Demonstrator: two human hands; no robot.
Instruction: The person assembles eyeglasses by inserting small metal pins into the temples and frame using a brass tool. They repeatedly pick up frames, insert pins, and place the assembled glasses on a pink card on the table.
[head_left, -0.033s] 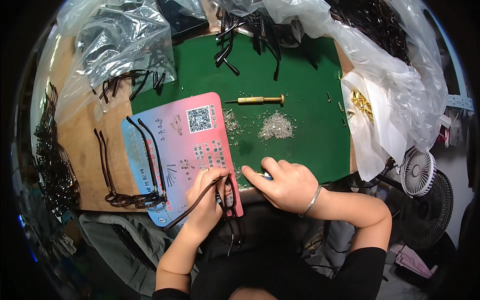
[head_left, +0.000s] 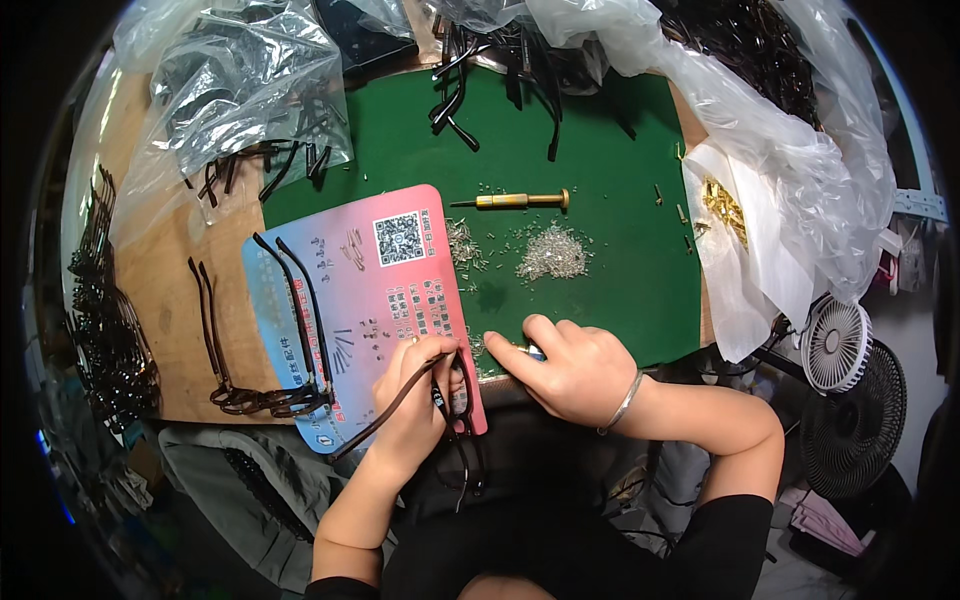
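Observation:
At the near edge of the pink and blue printed mat, my left hand [head_left: 412, 400] is closed round a dark eyeglass frame [head_left: 463, 390]. One temple arm [head_left: 385, 413] slants from my fingers toward the lower left; the rest of the frame hangs over the table's edge. To its right, my right hand [head_left: 570, 372] is closed on a slim object with a blue-and-white part [head_left: 536, 352], mostly covered by the fingers. That index fingertip reaches the tiny screws [head_left: 476, 350] beside the mat. Farther off lies a loose heap of silvery screws [head_left: 553, 251].
A brass screwdriver [head_left: 510, 201] lies beyond the screw heap on the green mat [head_left: 620, 150]. Assembled glasses [head_left: 270, 400] rest at left, beside stacked dark frames [head_left: 110, 320]. Plastic bags [head_left: 250, 90] with temple arms stand behind. White paper [head_left: 715, 290] holds gold parts [head_left: 722, 208]; fans [head_left: 836, 345] stand right.

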